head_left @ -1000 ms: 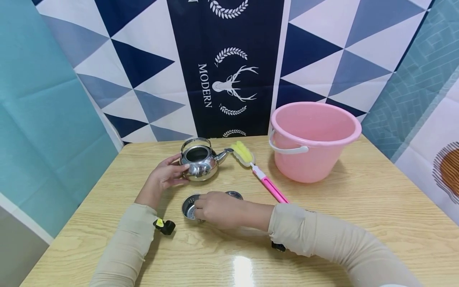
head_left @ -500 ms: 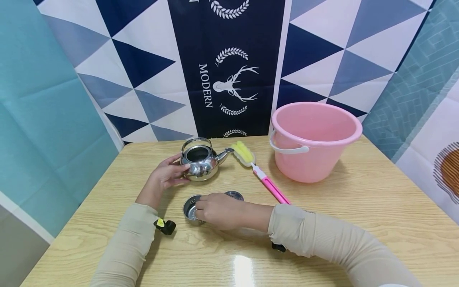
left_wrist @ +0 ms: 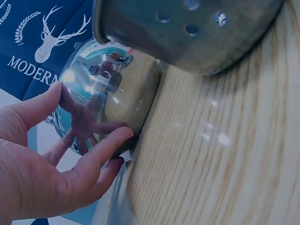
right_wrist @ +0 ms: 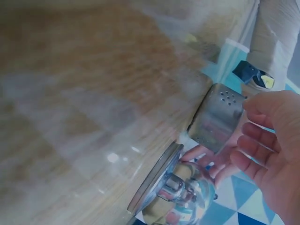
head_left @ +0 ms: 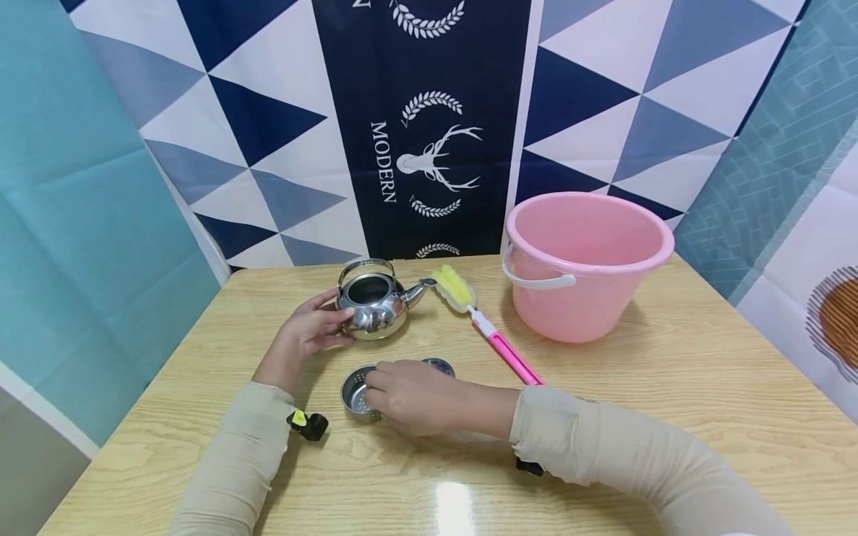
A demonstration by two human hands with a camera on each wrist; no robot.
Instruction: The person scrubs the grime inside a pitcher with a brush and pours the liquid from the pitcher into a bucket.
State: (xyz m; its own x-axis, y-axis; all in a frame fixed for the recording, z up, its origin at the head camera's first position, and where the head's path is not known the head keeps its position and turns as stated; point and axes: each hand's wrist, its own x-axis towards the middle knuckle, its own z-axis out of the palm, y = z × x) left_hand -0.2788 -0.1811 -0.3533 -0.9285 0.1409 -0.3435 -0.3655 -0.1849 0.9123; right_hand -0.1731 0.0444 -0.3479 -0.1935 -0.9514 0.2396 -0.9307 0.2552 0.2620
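Note:
A shiny steel kettle (head_left: 377, 316) without a lid on it stands at the back left of the table, its handle raised and spout to the right. My left hand (head_left: 315, 324) holds its left side, thumb and fingers spread around the round body (left_wrist: 110, 93). Nearer me sits a perforated steel tea strainer (head_left: 355, 391). My right hand (head_left: 415, 397) is at the strainer's right rim, where the thumb meets the edge in the right wrist view; other fingers curl loosely beside the wall. Partly behind that hand lies the round kettle lid (head_left: 439, 365), its knob (right_wrist: 173, 186) showing in the right wrist view.
A cleaning brush with a yellow sponge head (head_left: 453, 286) and pink handle (head_left: 512, 357) lies right of the kettle. Behind it to the right stands a pink bucket (head_left: 579, 305) with a white handle. Patterned cloth (head_left: 275, 134) hangs along the table's back edge.
My right wrist and sleeve have shifted slightly right, while the fingers stay at the strainer's rim. The left hand and kettle have not visibly moved.

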